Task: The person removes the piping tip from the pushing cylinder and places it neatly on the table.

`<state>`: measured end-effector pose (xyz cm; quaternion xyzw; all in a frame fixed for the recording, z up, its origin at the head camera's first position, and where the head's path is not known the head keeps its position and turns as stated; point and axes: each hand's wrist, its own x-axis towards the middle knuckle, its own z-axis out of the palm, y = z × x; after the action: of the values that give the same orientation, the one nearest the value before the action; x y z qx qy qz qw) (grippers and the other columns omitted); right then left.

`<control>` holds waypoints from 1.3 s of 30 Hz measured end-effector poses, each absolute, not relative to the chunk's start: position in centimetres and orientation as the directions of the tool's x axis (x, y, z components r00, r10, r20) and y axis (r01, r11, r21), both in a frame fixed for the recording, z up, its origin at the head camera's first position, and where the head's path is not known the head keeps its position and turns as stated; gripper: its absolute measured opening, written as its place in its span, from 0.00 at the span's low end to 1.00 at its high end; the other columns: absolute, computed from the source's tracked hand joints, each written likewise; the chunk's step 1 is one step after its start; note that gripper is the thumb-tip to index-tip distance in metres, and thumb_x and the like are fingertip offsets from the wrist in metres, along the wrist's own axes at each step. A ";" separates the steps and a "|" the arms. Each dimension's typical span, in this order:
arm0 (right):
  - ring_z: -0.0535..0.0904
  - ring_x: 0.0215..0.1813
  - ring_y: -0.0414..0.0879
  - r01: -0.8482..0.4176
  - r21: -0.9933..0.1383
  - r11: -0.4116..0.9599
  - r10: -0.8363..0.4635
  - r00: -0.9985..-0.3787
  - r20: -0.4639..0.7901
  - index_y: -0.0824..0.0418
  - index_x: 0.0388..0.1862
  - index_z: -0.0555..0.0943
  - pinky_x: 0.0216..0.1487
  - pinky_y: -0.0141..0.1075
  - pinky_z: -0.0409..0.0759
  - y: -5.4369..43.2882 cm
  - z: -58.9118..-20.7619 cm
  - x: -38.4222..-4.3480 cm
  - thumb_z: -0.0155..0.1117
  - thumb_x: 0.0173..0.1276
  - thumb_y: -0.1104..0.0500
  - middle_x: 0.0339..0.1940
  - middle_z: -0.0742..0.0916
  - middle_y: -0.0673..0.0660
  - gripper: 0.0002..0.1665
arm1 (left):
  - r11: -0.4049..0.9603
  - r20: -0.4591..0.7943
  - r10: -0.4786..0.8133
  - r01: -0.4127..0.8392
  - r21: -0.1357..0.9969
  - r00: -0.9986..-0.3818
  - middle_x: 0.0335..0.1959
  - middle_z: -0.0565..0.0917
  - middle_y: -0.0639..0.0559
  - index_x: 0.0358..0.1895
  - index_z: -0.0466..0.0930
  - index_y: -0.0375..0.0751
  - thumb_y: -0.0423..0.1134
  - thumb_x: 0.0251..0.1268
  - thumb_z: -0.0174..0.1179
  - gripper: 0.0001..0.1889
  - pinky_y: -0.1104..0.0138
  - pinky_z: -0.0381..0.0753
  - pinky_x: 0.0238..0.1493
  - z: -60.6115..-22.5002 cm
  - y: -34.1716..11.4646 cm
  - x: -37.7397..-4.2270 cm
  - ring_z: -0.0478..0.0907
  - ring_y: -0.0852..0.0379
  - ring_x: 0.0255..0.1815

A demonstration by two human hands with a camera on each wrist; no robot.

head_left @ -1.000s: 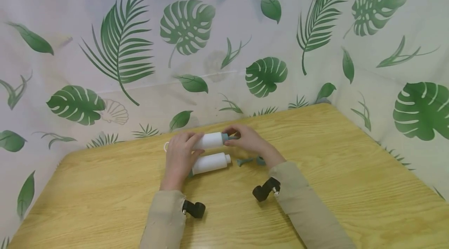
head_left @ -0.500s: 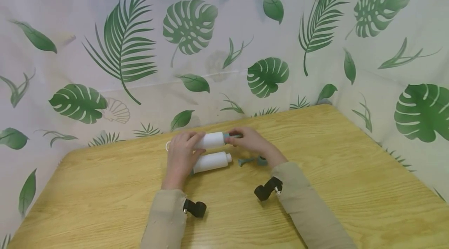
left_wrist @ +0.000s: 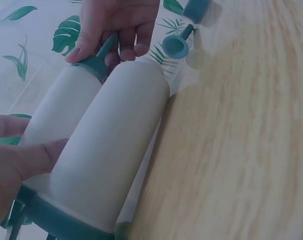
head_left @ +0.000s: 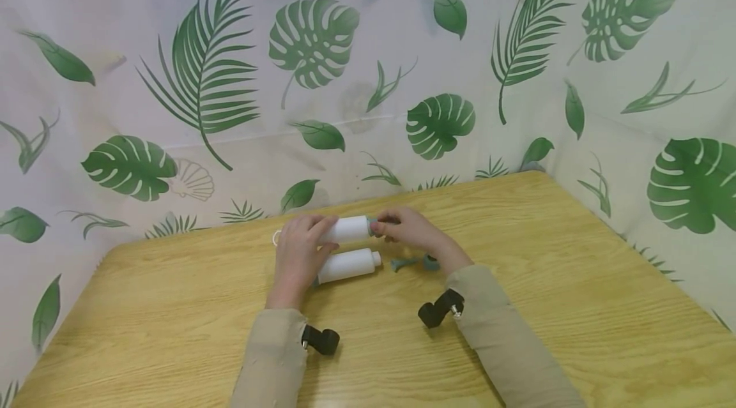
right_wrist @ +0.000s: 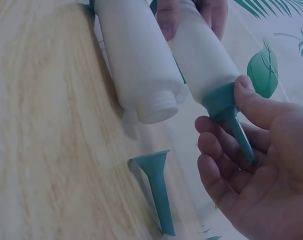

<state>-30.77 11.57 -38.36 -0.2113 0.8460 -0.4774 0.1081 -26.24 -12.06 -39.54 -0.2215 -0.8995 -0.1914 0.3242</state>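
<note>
The left hand (head_left: 296,255) is wrapped around the farther white bottle (head_left: 352,229), its visible side plain. The right hand (head_left: 405,228) pinches a teal nozzle cap (right_wrist: 221,102) at that bottle's mouth end. Just beside, a second bottle (head_left: 347,265), equally plain, lies on the counter (head_left: 374,344), threaded neck exposed, near a loose teal nozzle (right_wrist: 158,187).

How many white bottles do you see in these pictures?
2. The left hand grips the farther bottle; the nearer bottle lies beside it on the table, closer to the person.
</note>
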 end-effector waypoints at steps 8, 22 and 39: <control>0.77 0.53 0.53 -0.278 -0.844 0.459 -0.454 -0.890 0.046 0.63 0.61 0.73 0.54 0.46 0.76 11.6 -38.3 -30.6 0.67 0.64 0.50 0.54 0.80 0.60 0.31 | 0.826 0.677 0.283 0.532 0.187 -0.679 0.44 0.84 0.47 0.50 0.84 0.45 0.35 0.39 0.78 0.27 0.53 0.73 0.54 -39.7 -12.0 -26.3 0.78 0.47 0.46; 0.78 0.49 0.51 -0.314 -0.812 0.491 -0.465 -0.883 0.060 0.64 0.54 0.77 0.51 0.44 0.77 12.0 -38.4 -30.8 0.65 0.66 0.55 0.49 0.82 0.59 0.21 | 0.835 0.669 0.267 0.513 0.198 -0.693 0.44 0.83 0.47 0.50 0.84 0.44 0.33 0.39 0.78 0.27 0.54 0.73 0.55 -39.9 -12.1 -26.4 0.78 0.47 0.47; 0.78 0.50 0.54 -0.325 -0.796 0.511 -0.459 -0.886 0.068 0.64 0.53 0.77 0.49 0.43 0.78 12.3 -38.7 -31.1 0.65 0.66 0.57 0.49 0.82 0.59 0.20 | 0.875 0.612 0.181 0.411 0.257 -0.770 0.39 0.84 0.46 0.45 0.83 0.41 0.32 0.41 0.76 0.22 0.54 0.75 0.50 -39.7 -12.0 -26.4 0.79 0.45 0.43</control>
<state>-31.10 12.28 -38.67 -0.2263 0.8659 -0.4397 0.0757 -26.41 -12.00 -39.74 -0.1607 -0.9209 -0.1918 0.2990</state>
